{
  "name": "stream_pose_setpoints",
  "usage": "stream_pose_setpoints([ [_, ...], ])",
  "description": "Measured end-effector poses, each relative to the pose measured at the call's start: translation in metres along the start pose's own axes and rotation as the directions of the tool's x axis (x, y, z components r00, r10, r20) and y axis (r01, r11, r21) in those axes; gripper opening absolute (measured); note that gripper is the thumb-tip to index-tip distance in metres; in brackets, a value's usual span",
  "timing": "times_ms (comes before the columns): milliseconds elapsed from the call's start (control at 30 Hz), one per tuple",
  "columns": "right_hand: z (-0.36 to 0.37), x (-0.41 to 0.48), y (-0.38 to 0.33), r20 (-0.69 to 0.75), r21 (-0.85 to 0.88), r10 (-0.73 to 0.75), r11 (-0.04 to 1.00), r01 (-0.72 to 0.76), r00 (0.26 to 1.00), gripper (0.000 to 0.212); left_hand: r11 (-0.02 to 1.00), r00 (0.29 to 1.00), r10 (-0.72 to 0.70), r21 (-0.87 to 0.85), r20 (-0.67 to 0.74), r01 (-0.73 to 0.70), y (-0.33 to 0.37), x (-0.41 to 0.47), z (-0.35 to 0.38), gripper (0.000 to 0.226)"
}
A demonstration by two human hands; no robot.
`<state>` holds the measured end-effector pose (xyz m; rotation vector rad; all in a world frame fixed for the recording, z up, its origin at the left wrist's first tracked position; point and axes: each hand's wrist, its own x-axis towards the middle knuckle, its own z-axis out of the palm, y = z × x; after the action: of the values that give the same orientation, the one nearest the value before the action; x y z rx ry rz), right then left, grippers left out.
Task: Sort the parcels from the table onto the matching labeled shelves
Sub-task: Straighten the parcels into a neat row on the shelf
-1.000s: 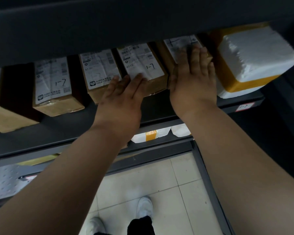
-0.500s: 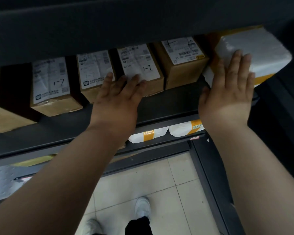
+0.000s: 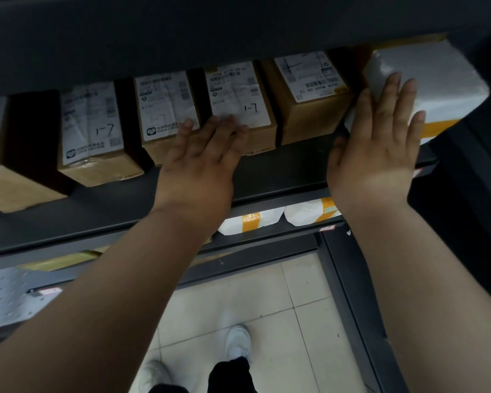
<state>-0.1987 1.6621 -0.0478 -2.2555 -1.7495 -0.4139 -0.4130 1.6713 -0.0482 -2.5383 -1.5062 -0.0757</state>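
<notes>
Several brown cardboard parcels with white labels stand in a row on a dark shelf (image 3: pixel 281 171). My left hand (image 3: pixel 201 160) lies flat with straight fingers against the front of the parcel marked "L-1" (image 3: pixel 238 95) and its left neighbour (image 3: pixel 165 103). My right hand (image 3: pixel 380 143) presses flat on the near end of a large white padded parcel with yellow tape (image 3: pixel 442 78) at the shelf's right end. Between my two hands sits another brown parcel (image 3: pixel 309 92), untouched.
Two more labelled parcels (image 3: pixel 94 129) fill the shelf's left part. On a lower shelf lie white bags with yellow tape (image 3: pixel 253 219). A dark upper shelf (image 3: pixel 182 32) overhangs. Tiled floor and my white shoes (image 3: pixel 238 341) are below.
My right hand left the brown parcel, moved right onto the white padded parcel and now presses it; that parcel sits slightly further in. My left hand has stayed put.
</notes>
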Motion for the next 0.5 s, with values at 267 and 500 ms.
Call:
stream_pose_setpoints([
  [267, 0.022, -0.075, -0.048, 0.138, 0.117, -0.195, 0.977, 0.179, 0.971, 0.065, 0.996, 0.991, 0.027, -0.083, 0.131, -0.016, 0.002, -0.040, 0.021, 0.068],
  [500, 0.028, -0.142, -0.105, 0.197, 0.206, -0.301, 0.943, 0.260, 0.933, 0.068, 0.976, 0.999, 0.024, -0.217, 0.029, -0.017, -0.020, -0.115, 0.041, 0.066],
])
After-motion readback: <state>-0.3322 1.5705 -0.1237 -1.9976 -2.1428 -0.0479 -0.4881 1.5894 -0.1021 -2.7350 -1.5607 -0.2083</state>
